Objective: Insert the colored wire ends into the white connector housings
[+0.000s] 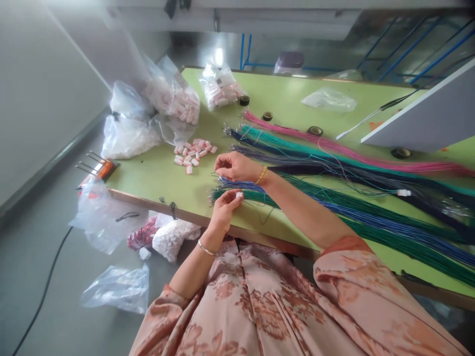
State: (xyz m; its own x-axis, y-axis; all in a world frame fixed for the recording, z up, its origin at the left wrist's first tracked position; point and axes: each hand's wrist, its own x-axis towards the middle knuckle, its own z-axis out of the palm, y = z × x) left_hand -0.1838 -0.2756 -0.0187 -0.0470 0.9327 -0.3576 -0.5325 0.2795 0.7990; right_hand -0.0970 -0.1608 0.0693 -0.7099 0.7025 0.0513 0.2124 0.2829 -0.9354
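Observation:
My left hand [223, 211] is closed in a pinch on a small white connector [239, 195] near the table's front edge. A thin dark green wire [264, 217] loops on the table by that connector. Just above, my right hand [237, 167] is closed, fingertips pressed together on a wire; a thin tip [213, 174] sticks out to their left. Beneath the right hand run blue wires [241, 185] with metal ends, and bundled green wires [269, 198] lie beside them. A pile of white and orange connectors [195, 152] is left of my right hand.
Pink wires [297, 131], teal wires [282, 141] and dark wires [274, 160] stretch rightward over the green table [156, 180]. Bags of connectors [178, 101] stand at the back left. Tape rolls [314, 131] lie behind the wires. A pronged orange holder [102, 168] sits at the left corner.

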